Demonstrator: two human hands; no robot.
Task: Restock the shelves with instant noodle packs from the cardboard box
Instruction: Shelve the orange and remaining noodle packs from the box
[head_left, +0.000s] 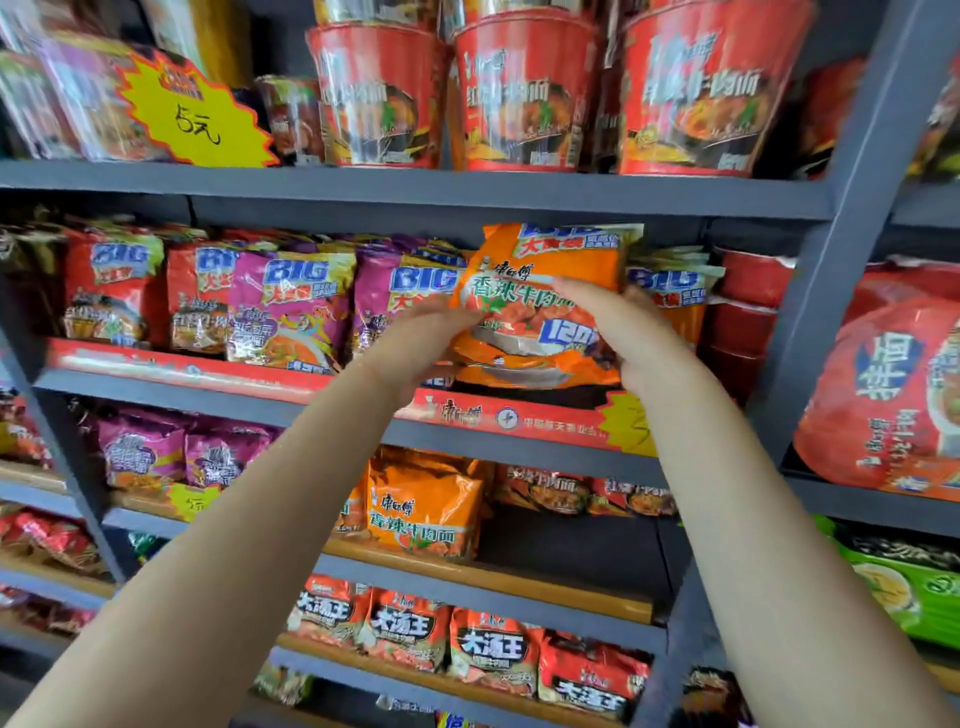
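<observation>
An orange instant noodle pack (540, 291) stands upright at the mouth of the second shelf (234, 382), right of the purple and red packs. My left hand (415, 338) grips its lower left edge. My right hand (618, 322) holds its right side, fingers curled over the front. The pack's lower part is crumpled between both hands. More orange packs (675, 296) stand just behind and to its right. The cardboard box is out of view.
Red noodle cups (524, 98) line the top shelf beside a yellow price tag (192, 114). Below are purple packs (140, 452), an orange pack (423, 509) and red packs (493, 649). A dark gap lies right of the orange pack. A grey upright post (841, 234) divides the shelving.
</observation>
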